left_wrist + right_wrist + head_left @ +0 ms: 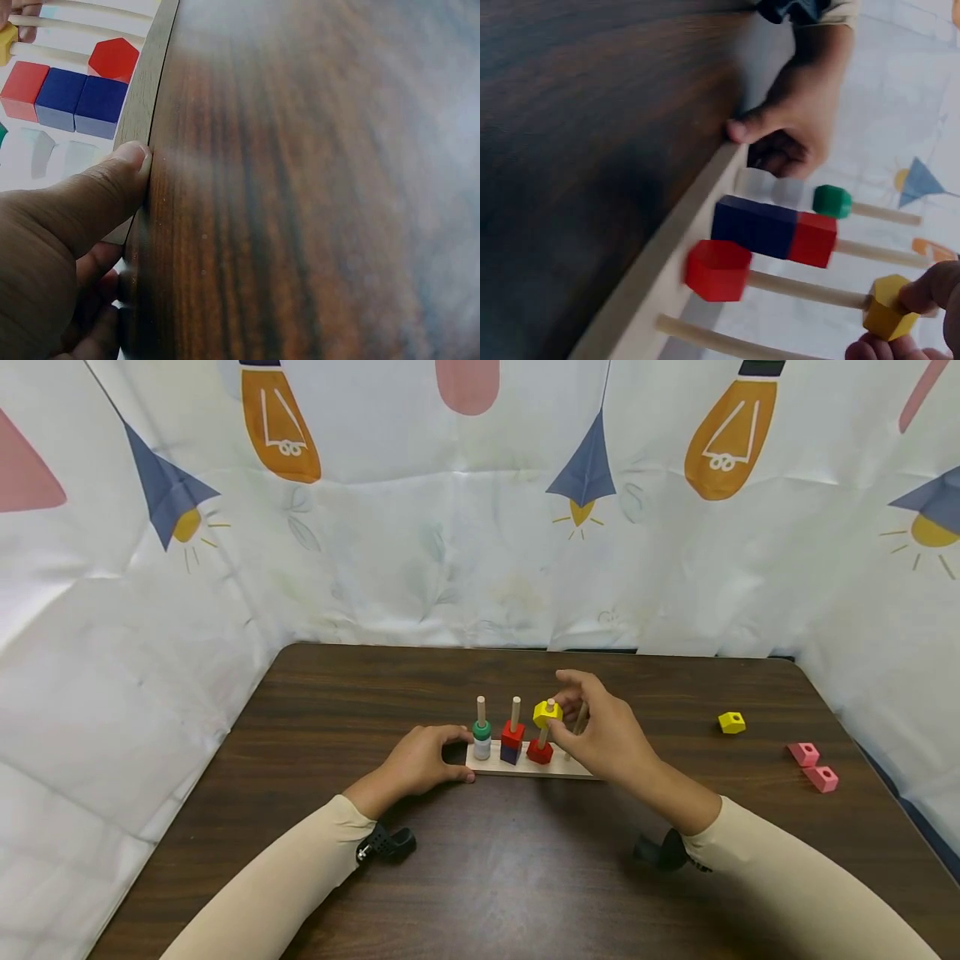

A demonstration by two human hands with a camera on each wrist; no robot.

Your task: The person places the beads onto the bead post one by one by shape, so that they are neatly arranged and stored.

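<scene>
A wooden peg board (558, 769) with upright pegs stands on the table. My left hand (423, 762) grips its left end, thumb on the front edge. With my right hand (611, 735) I pinch a yellow hexagonal block (887, 306) around the upper part of the third peg. Lower on that peg sits a red hexagonal block (718, 271). The second peg bears a red block (513, 736) above two blue blocks (60, 97). On the first peg a green block (482, 731) tops white ones (482, 749). The fourth peg (720, 339) is bare along its visible length.
To the right on the dark table (480, 877) lies another yellow block (732, 722). Two pink blocks (803, 754) rest close together near the right edge. A printed white curtain (450, 560) hangs behind the table and along its sides.
</scene>
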